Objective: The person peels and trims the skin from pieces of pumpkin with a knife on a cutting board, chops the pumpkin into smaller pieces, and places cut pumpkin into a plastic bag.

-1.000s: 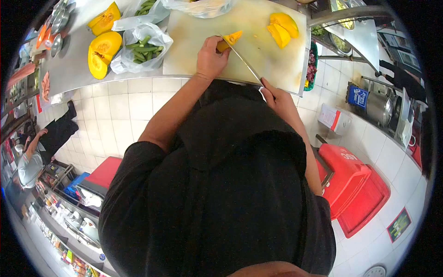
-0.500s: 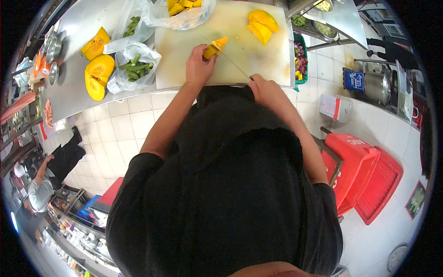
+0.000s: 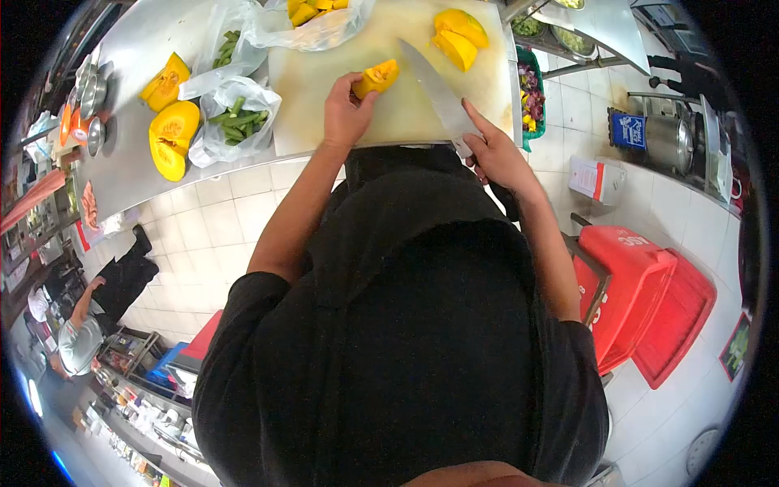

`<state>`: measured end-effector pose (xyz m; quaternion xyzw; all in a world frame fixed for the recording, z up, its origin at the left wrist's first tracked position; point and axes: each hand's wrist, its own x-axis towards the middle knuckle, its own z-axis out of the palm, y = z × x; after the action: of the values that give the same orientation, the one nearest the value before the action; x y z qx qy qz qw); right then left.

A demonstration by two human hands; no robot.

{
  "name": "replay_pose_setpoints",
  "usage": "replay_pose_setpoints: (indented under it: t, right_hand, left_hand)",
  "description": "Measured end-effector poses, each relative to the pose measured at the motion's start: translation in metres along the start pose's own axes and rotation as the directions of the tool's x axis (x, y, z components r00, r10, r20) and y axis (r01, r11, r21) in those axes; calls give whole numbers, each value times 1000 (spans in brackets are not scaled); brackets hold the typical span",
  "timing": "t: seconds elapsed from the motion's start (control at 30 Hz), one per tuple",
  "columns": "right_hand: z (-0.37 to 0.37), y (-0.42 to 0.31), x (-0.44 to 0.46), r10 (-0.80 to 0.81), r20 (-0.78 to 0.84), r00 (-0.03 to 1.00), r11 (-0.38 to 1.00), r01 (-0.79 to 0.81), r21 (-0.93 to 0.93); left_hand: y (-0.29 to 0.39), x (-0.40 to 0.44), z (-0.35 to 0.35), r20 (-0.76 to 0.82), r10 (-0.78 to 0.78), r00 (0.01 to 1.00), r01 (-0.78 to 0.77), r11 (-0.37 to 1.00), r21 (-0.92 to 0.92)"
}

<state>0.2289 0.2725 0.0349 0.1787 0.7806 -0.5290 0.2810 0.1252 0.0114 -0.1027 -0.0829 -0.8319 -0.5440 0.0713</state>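
Observation:
My left hand (image 3: 347, 112) grips a piece of pumpkin (image 3: 378, 77) with orange flesh, over the white cutting board (image 3: 316, 85). In my right hand (image 3: 497, 150) is a large kitchen knife (image 3: 438, 93), its broad blade turned flat and pointing away from me, apart from the pumpkin piece. Two more pumpkin wedges (image 3: 457, 50) lie at the board's far right. At the board's far left edge, a clear plastic bag (image 3: 341, 34) holds cut pumpkin chunks (image 3: 312, 10).
Pumpkin sections (image 3: 172, 138) and bags of green pods (image 3: 240, 123) are on the steel table (image 3: 122, 158) at left. A green crate (image 3: 531, 97) of trimmings stands beside the board. A red bin (image 3: 625, 284) is behind my right arm. Another person (image 3: 89, 325) stands far left.
The knife has come away from the pumpkin piece and its blade has turned flat. My right hand has moved right and slightly down. The pumpkin piece has been turned in my left hand.

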Motion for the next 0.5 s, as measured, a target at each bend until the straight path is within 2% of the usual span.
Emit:
replay_pose_setpoints:
  t: [0.1, 0.2, 0.3, 0.37, 0.47, 0.5]
  right_hand:
    - [1, 5, 7, -10, 41, 999, 1000, 10, -6]
    - [1, 9, 11, -18, 57, 998, 1000, 19, -10]
    - [-3, 0, 8, -15, 49, 999, 999, 17, -40]
    - [-5, 1, 11, -42, 42, 998, 996, 45, -71]
    - [-4, 8, 19, -164, 20, 986, 974, 165, -155]
    - [-5, 4, 19, -120, 37, 992, 983, 124, -137]
  left_hand:
    - [6, 0, -3, 41, -99, 994, 98, 995, 14]
    - [-4, 0, 2, -16, 57, 998, -58, 998, -28]
    - [-8, -2, 2, -7, 42, 999, -42, 999, 0]
    - [-13, -1, 3, -14, 109, 994, -109, 994, 15]
    - [-16, -1, 4, -15, 136, 991, -135, 991, 24]
    - [-15, -1, 5, -13, 131, 991, -131, 991, 24]
